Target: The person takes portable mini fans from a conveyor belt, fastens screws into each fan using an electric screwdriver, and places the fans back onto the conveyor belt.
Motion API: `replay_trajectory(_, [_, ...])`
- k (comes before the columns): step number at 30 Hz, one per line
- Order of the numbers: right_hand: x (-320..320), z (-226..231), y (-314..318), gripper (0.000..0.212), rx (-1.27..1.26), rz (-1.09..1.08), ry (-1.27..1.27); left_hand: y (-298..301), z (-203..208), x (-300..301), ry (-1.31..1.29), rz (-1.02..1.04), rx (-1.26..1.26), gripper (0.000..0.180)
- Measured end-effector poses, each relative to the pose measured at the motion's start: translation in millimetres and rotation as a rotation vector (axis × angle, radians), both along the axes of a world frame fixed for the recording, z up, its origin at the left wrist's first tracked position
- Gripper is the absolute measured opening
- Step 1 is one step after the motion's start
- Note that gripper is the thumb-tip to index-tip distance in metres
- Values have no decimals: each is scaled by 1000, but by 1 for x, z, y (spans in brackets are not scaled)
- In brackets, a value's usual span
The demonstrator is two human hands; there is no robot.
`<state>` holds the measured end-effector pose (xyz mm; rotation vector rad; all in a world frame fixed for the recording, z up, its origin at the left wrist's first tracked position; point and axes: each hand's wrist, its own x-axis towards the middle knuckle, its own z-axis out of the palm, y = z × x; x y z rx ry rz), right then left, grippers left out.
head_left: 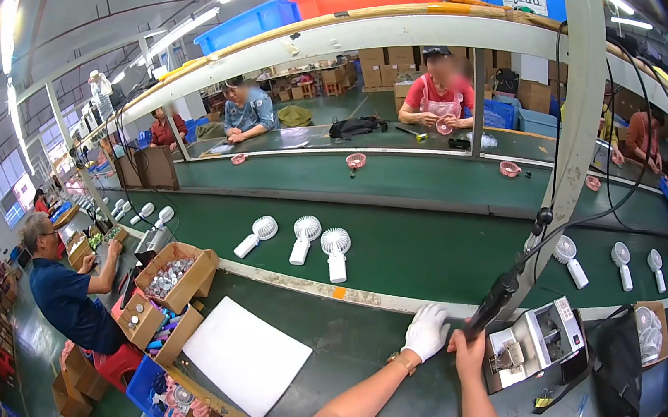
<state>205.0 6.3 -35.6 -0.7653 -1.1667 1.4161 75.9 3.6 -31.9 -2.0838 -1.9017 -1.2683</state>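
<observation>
My right hand (469, 352), bare, is wrapped round the lower end of a black corded electric screwdriver (496, 302), which slants up to the right. Close beside it, my left hand (426, 332) wears a white glove and rests near the rail at the bench's far edge. Its fingers look stretched out, and I see nothing held in them. Just right of my hands sits a metal-and-white screw feeder box (536, 342) with its top uncovered. Beyond the rail, white handheld fans (337, 251) lie on the green conveyor belt (431, 251).
A white foam sheet (245, 355) lies on the bench at left. Beside it stand cardboard boxes of small parts (201, 268) and a blue crate (143, 380). A black bag (618, 365) lies at right. A slanted metal post (570, 125) rises ahead; co-workers sit across the belt and at left.
</observation>
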Motion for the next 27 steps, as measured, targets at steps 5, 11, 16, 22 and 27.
replay_trajectory(5, [3,3,-1,37,27,-14,3,0,3,4,-21,-8,-21,23])
replay_trajectory(11, [-5,-4,6,38,-2,4,-4,3,2,-2,-64,-25,-12,23])
replay_trajectory(16, [-7,0,10,37,8,32,12,7,2,-2,-45,-3,-26,23])
replay_trajectory(22, [-6,2,7,35,-5,18,-18,24,-2,-41,-229,200,57,23])
replay_trajectory(27, [-5,-6,2,35,2,19,-16,54,13,-145,26,707,89,47])
